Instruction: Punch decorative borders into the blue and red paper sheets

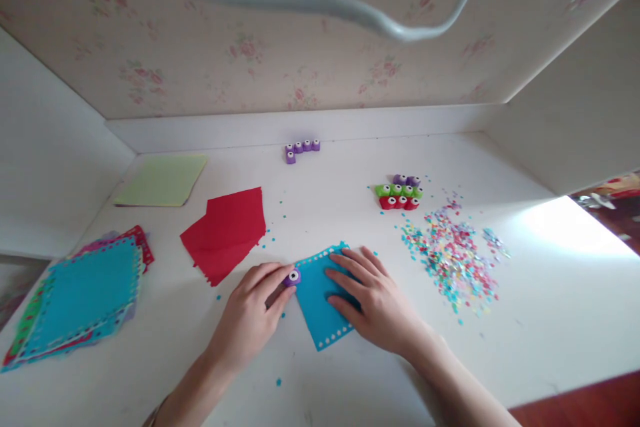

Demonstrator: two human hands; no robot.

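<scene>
My left hand (255,307) pinches a small purple craft punch (293,277) at the upper left edge of a blue sheet of paper (313,300). Rows of small punched holes run along the sheet's top and bottom edges. Across the sheet's right part lies my right hand (370,297), fingers spread flat on the paper. A few tiny blue paper bits lie around the sheet. Whether the punch is pressed down cannot be made out.
Left: a stack of punched coloured sheets (93,293) and pale green paper (163,180). Two red sheets (230,227) lie nearer the middle. Purple punches (299,147) stand at the back; purple, green and red punches (399,191) stand right, behind a confetti pile (457,253).
</scene>
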